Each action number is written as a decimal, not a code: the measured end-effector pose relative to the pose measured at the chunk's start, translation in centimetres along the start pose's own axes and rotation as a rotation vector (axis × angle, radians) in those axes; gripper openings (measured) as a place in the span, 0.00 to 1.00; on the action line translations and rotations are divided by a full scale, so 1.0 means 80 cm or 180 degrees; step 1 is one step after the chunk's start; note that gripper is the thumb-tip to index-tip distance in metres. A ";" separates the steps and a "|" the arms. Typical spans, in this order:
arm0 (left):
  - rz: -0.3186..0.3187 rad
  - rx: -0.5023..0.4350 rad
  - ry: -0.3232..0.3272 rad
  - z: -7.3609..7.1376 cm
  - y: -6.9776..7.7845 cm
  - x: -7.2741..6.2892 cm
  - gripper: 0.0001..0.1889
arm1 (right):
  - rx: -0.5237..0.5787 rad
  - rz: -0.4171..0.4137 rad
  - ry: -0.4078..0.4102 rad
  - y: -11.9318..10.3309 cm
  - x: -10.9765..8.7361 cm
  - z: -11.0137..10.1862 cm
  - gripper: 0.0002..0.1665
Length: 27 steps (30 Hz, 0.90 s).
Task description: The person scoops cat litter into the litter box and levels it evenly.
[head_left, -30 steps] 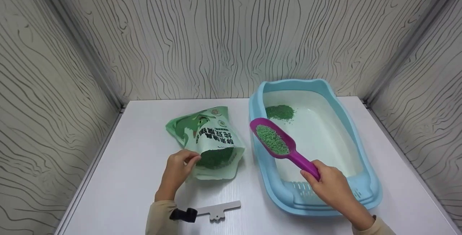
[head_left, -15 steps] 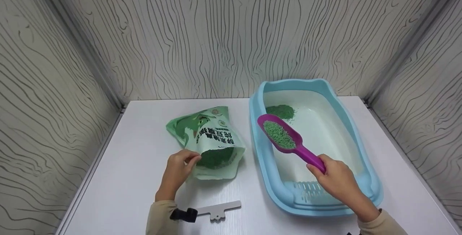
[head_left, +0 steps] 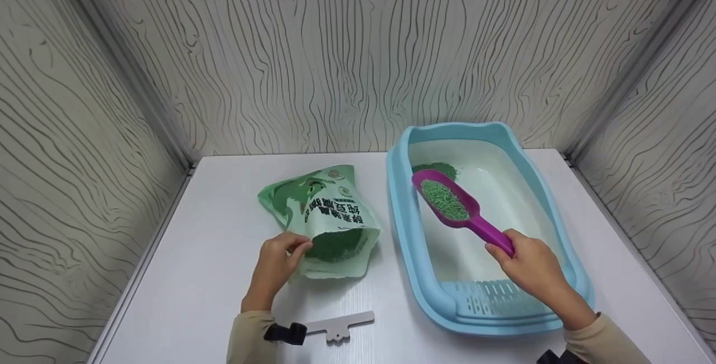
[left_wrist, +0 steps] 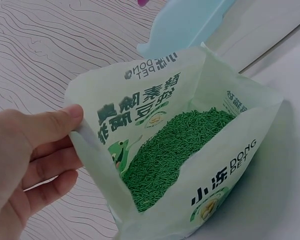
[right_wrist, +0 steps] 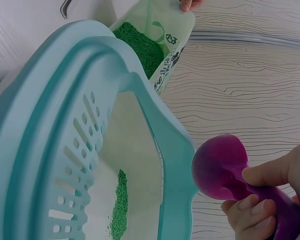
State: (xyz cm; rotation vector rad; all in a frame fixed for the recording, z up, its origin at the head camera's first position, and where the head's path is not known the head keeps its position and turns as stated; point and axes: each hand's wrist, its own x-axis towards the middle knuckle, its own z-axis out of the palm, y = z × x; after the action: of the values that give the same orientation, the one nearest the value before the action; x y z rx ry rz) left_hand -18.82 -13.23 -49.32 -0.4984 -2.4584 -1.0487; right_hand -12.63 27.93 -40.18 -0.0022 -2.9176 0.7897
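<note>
My left hand [head_left: 279,258] pinches the rim of a light green cat litter bag [head_left: 330,202] lying on the table. In the left wrist view the bag's mouth gapes, with green pellet litter [left_wrist: 175,150] inside. My right hand [head_left: 528,263] grips the handle of a purple scoop [head_left: 472,207], which carries a load of green pellets [head_left: 444,199]. The scoop is held above the blue litter box [head_left: 403,213], over its left half. A small heap of the same pellets [right_wrist: 120,207] lies on the box's white floor, partly covered by the scoop in the head view.
A grey-white sealing clip [head_left: 341,325] lies on the white table [head_left: 196,269] in front of the bag, close to the left sleeve. Wood-patterned panels [head_left: 358,56] enclose the table at the back and sides. The litter box has a slotted front step [head_left: 498,297].
My right hand has moved the loaded scoop right and a little farther away, from the box's left rim to over its inside. My left hand and the bag stay put.
</note>
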 end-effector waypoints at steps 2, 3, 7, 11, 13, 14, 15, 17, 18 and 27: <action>0.0028 0.0011 0.0015 0.000 0.000 0.000 0.03 | -0.0014 0.0005 -0.0008 0.002 0.001 -0.002 0.15; 0.0045 0.0019 0.0020 0.000 0.000 0.000 0.03 | -0.0019 0.0006 -0.0006 0.003 0.002 -0.002 0.15; 0.0090 0.0028 0.0038 0.000 0.000 0.001 0.04 | -0.0045 -0.0020 0.0027 0.006 0.006 -0.005 0.14; 0.0043 0.0011 0.0001 0.000 0.001 0.001 0.03 | -0.0062 -0.0044 0.0054 0.008 0.011 -0.009 0.14; 0.0032 0.0007 -0.0005 0.000 0.001 0.001 0.03 | -0.0079 -0.0041 0.0043 0.009 0.014 -0.011 0.15; 0.0033 0.0006 -0.0006 0.000 0.001 0.001 0.03 | -0.0082 -0.0042 0.0036 0.010 0.015 -0.012 0.15; 0.0039 0.0010 -0.0004 0.000 0.001 0.001 0.03 | -0.0091 -0.0042 0.0024 0.011 0.017 -0.013 0.15; 0.0047 0.0009 0.0002 -0.001 0.001 0.001 0.02 | -0.0102 -0.0039 0.0000 0.012 0.020 -0.015 0.16; 0.0044 0.0006 -0.0001 -0.001 0.001 0.001 0.02 | -0.0112 -0.0041 -0.0011 0.013 0.022 -0.016 0.16; -0.0062 0.0034 -0.0063 -0.001 0.002 0.000 0.02 | -0.0218 -0.0009 -0.0099 0.023 0.041 -0.025 0.17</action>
State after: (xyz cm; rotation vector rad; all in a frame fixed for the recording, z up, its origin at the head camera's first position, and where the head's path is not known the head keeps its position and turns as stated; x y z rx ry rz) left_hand -18.73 -13.15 -49.17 -0.4849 -2.4896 -1.0426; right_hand -15.71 30.59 -39.02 0.0080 -2.9716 0.6951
